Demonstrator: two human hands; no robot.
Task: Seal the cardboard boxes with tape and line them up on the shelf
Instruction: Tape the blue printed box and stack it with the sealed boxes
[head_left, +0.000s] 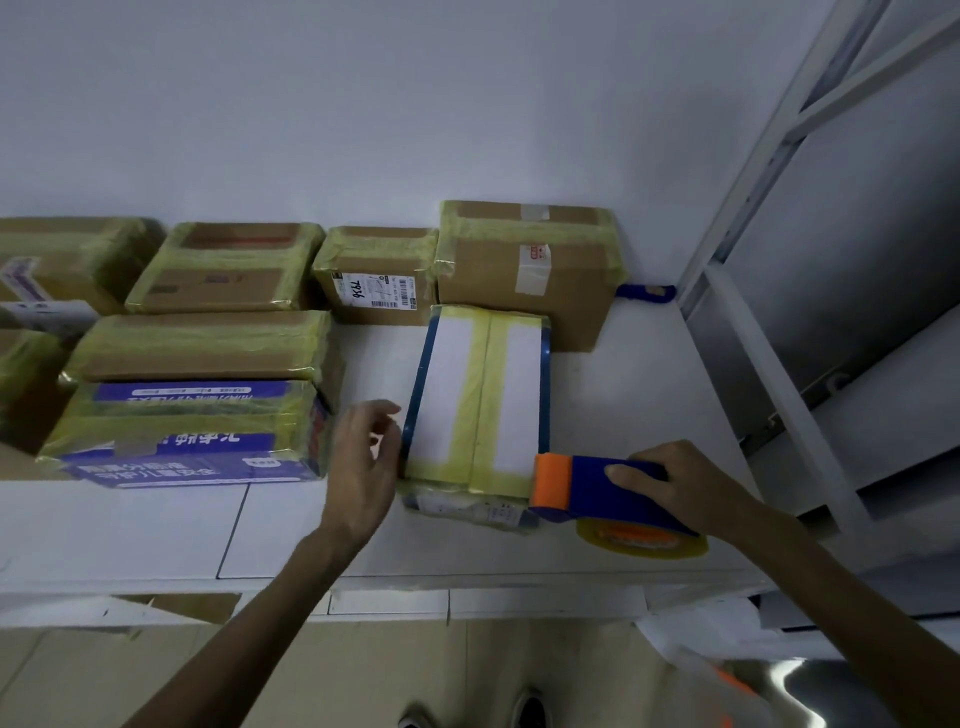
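Note:
A white box with blue edges (447, 395) lies on the white shelf (639, 415), with yellowish tape running down its middle and around its ends. My right hand (680, 488) grips a blue and orange tape dispenser (587, 488) at the box's near right corner; its tape roll (644, 540) hangs below. My left hand (363, 462) hovers with loosely spread fingers by the box's near left corner, fingertips close to the edge. Several taped cardboard boxes stand behind and to the left.
A tall brown box (524, 270) and a labelled small box (374, 275) stand against the wall. A blue-printed box (192, 431) lies left of my hand. Grey metal shelf uprights (769, 171) rise at the right. Floor and shoes show below.

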